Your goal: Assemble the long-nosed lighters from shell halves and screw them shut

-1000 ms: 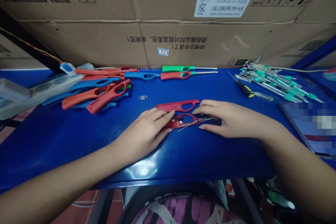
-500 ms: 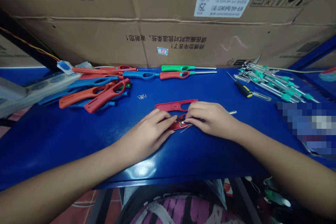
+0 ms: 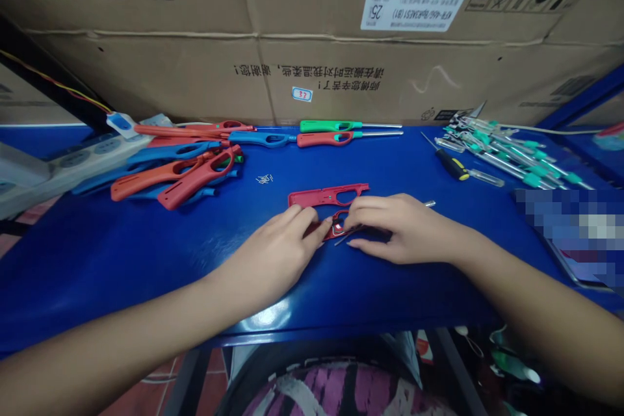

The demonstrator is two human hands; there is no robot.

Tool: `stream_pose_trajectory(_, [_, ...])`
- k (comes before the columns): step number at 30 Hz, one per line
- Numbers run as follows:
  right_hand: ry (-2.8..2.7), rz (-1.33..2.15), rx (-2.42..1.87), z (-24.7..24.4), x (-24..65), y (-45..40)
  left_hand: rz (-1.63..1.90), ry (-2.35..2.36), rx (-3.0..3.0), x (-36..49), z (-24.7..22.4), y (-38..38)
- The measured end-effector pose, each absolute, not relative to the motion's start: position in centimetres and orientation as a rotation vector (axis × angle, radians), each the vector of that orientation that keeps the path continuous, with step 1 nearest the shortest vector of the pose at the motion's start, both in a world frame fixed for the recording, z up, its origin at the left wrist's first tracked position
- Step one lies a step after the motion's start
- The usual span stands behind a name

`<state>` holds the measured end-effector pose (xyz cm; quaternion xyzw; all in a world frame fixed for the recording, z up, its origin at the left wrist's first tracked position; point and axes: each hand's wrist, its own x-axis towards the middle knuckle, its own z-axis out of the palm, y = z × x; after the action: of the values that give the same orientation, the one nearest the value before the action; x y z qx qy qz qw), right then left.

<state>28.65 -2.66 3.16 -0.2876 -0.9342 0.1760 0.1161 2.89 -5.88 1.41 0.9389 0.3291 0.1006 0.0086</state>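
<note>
A red lighter half-shell (image 3: 336,229) lies on the blue table with a wire and small parts in it, partly hidden under my fingers. My left hand (image 3: 287,237) grips its left end, thumb pressed near the inner parts. My right hand (image 3: 390,227) has its fingers curled over the right end, with the thumb apart below; a metal tube tip (image 3: 429,204) pokes out beyond that hand. Just behind lies another red half-shell (image 3: 316,197), its inner side up, touched by neither hand. A thin grey rod (image 3: 341,240) rests in front of the shell.
Red, orange and blue lighter casings (image 3: 195,179) are heaped at left beside a power strip (image 3: 73,159). Assembled lighters (image 3: 324,138) lie at the back. Tiny pins (image 3: 264,179) sit left of centre. To the right are a screwdriver (image 3: 453,166) and metal tube parts (image 3: 511,156). Behind stands a cardboard box (image 3: 312,45).
My right hand has shifted slightly right and down, its thumb moving away from the fingers. My left thumb has moved onto the shell. More of the inner parts now shows.
</note>
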Motion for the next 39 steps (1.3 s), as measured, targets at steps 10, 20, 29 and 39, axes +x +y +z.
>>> stream_pose_trajectory(10, [-2.718,0.717,-0.858,3.28,28.57,-2.54,0.356,0.966,2.806,2.34,1.46,-5.48])
stream_pose_trajectory(20, [-2.721,0.732,-0.798,3.07,28.68,-2.62,0.307,0.946,2.728,2.56,1.74,-5.37])
stream_pose_trajectory(29, [-2.730,0.676,-0.884,2.93,28.87,-2.67,0.194,0.920,2.834,2.61,1.92,-5.39])
stream_pose_trajectory(39, [-2.752,0.651,-0.908,3.11,28.81,-2.54,0.316,0.965,2.704,2.55,1.91,-5.40])
